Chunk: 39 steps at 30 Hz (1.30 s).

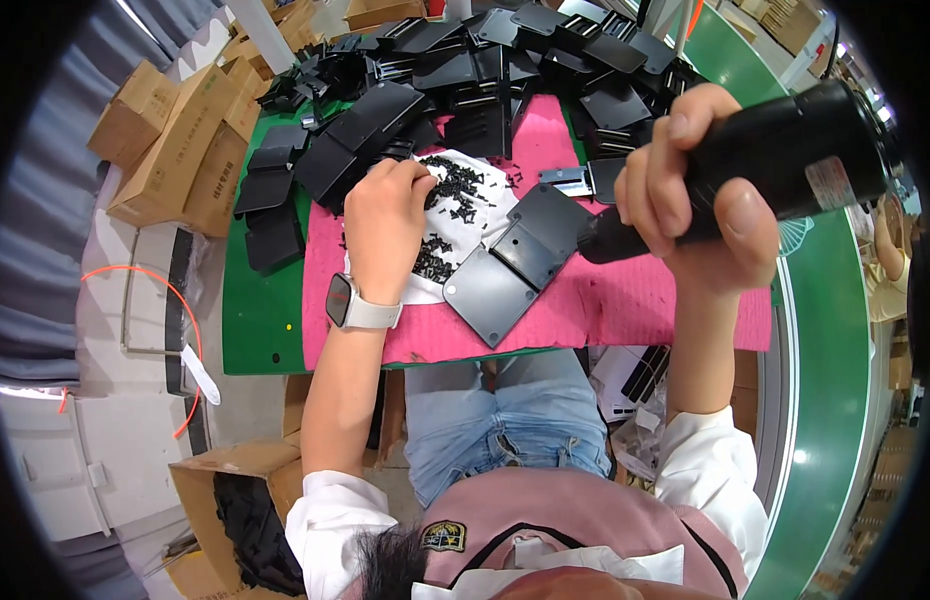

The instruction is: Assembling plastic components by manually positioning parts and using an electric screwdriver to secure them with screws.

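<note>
My right hand (690, 190) is wrapped round a black electric screwdriver (785, 150), raised over the right side of the table. Its narrow end points down and left, beside a black hinged metal plate (490, 290) that lies on the pink foam mat (635, 310). At the heap of small black screws (455, 185) on a white cloth (493, 210), my left hand (383, 215) has its fingers drawn together. Whatever may be between those fingertips is hidden from view.
Many black plate assemblies (425, 70) are stacked along the back of the green table. More black parts (275, 190) lie at its left. Cardboard boxes (185, 150) stand at the far left; an open carton (200, 490) with black material sits low on the left.
</note>
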{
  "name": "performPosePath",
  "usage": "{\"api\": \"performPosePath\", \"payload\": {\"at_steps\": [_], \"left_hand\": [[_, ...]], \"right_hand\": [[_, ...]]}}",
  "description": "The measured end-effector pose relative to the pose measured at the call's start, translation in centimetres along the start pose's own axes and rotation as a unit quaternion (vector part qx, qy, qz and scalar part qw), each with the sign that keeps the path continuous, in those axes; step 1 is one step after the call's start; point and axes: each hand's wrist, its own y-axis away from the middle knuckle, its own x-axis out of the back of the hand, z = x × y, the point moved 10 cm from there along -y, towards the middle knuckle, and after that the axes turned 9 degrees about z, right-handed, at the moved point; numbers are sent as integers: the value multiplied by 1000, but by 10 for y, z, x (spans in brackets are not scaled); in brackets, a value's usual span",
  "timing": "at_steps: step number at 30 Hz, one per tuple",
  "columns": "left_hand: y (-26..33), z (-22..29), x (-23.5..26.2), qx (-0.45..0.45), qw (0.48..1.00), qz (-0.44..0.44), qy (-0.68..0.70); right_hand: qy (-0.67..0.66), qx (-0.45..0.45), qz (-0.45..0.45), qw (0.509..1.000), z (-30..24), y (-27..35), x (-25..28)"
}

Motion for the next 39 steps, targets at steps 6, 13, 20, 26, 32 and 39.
{"api": "performPosePath", "payload": {"at_steps": [6, 13, 20, 26, 32, 39], "left_hand": [[-1, -11, -1, 54, 996, -1, 75], [-6, -4, 4, 29, 998, 24, 45], [15, 12, -34, 272, 797, -196, 503], [23, 31, -37, 270, 725, -237, 587], [26, 30, -37, 267, 742, -251, 562], [21, 34, -27, 209, 802, -212, 517]], "right_hand": [[-31, 36, -17, 999, 6, -10, -3], [-61, 60, -12, 996, 8, -16, -2], [-185, 124, -28, 974, -7, -17, -1], [-230, 134, -49, 963, -9, -15, -2], [-230, 115, -66, 964, -3, -15, -9], [-166, 61, 34, 984, 11, -14, 0]]}}
